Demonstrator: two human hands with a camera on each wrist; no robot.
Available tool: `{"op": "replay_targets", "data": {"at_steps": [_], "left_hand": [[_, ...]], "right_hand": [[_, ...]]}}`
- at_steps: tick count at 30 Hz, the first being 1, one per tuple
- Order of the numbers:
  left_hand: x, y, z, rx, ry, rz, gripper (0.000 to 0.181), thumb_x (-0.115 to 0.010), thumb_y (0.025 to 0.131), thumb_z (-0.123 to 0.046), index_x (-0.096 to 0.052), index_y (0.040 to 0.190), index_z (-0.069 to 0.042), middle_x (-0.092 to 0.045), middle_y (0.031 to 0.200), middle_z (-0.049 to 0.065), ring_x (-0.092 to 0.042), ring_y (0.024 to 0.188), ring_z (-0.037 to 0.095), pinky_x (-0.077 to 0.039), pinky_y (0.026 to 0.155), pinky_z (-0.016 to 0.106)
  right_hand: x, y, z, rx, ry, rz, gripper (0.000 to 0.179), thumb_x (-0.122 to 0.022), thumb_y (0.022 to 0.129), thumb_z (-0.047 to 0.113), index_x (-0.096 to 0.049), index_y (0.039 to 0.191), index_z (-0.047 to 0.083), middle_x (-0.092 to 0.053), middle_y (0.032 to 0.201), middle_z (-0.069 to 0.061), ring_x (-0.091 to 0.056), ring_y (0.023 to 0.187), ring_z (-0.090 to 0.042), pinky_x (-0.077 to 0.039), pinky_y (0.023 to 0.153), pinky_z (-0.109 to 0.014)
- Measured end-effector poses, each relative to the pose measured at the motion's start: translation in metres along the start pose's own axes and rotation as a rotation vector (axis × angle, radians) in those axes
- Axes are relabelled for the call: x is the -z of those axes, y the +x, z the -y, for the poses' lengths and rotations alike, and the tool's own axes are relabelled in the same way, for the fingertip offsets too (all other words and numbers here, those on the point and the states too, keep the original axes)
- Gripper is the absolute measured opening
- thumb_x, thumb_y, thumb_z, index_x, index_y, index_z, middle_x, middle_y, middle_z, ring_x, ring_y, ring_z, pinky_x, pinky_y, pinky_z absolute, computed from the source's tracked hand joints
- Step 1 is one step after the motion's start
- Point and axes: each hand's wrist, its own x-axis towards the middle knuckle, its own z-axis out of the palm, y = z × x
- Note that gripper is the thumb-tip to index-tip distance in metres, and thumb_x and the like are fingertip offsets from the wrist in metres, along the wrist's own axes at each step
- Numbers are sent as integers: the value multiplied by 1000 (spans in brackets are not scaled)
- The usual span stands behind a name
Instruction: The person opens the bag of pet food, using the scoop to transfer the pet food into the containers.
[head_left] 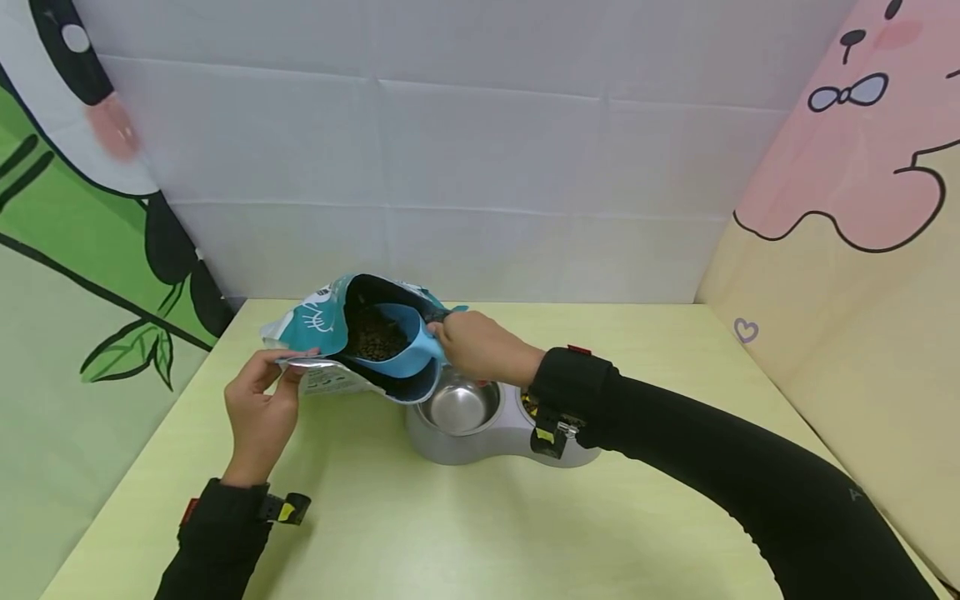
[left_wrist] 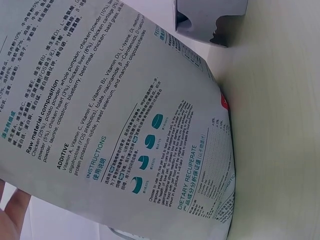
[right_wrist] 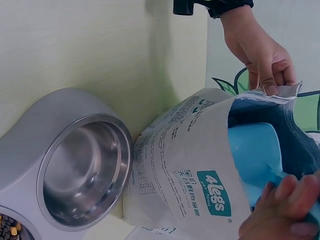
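A teal and white pet food bag (head_left: pixel 322 321) leans over the table with its mouth open toward me. My left hand (head_left: pixel 261 408) pinches the bag's rim at the left corner. Curled round the handle of a light blue scoop (head_left: pixel 411 360), my right hand (head_left: pixel 483 346) holds it inside the bag mouth. Brown kibble (head_left: pixel 372 335) lies in the scoop. In the right wrist view the scoop (right_wrist: pixel 256 152) sits between the bag's walls, partly hidden by the fingers. Printed text covers the bag's side (left_wrist: pixel 125 125) in the left wrist view.
A grey double pet feeder (head_left: pixel 480 446) stands beside the bag. Its left steel bowl (right_wrist: pixel 82 172) shows bare metal; the other holds dark and yellow kibble (right_wrist: pixel 9 227), mostly behind my right wrist. Cartoon-printed panels (head_left: pixel 847 167) and a white backdrop (head_left: pixel 480 167) bound the pale yellow table (head_left: pixel 420 533).
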Motion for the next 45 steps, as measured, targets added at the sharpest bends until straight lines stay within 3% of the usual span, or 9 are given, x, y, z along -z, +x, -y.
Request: {"op": "replay_targets", "data": {"at_steps": [7,14,19,25,31,38,45], "left_hand": [[1,0,-1,-3,9,5,14,-64,83,12,-63,97,9,-69,95,15,-60,102,0,-45,88,13],[1,0,-1,-21,-6,2,12,-63,85,11,-62,96,10,-70,96,8,-62,99,1,-46,88,13],[0,1,-1,-31,-17,-1,12,-63,84,13,-62,96,10,-69,95,16,-62,98,-1,-46,87,13],[1,2,-1,-29,-20,-4,13,-63,84,12,-62,96,10,-70,95,11,-62,98,-2,-46,87,13],[1,2,-1,-24,-27,0,13,-63,84,12,-62,98,10,-67,94,24,-61,98,-4,-46,87,13],[1,2,0,-26,-37,-4,15,-64,83,14,-63,98,10,-70,96,3,-63,98,0,-46,87,14],[1,2,-1,-31,-33,2,13,-62,84,13,-62,98,11,-67,95,26,-62,100,0,-46,88,14]], "right_hand": [[3,-2,0,-4,-15,6,45,-37,105,17,-35,60,13,-30,52,1,-40,34,-11,-33,45,-18],[6,-7,0,-4,-11,7,45,-35,105,17,-35,60,13,-32,52,0,-43,33,-11,-36,48,-18],[10,-10,0,6,-26,21,42,-36,105,16,-36,63,13,-32,56,-1,-45,36,-11,-36,42,-17],[14,-12,0,5,-3,38,43,-33,106,16,-36,62,13,-32,55,0,-44,35,-11,-36,41,-18],[19,-14,1,22,-72,40,41,-34,105,15,-36,64,13,-33,59,-1,-43,37,-11,-35,41,-18],[24,-16,0,-37,16,44,41,-31,106,19,-37,66,12,-35,62,-2,-47,38,-14,-38,41,-20],[25,-18,-1,-74,90,42,41,-30,106,20,-39,68,10,-35,59,-2,-46,38,-15,-38,40,-21]]}}
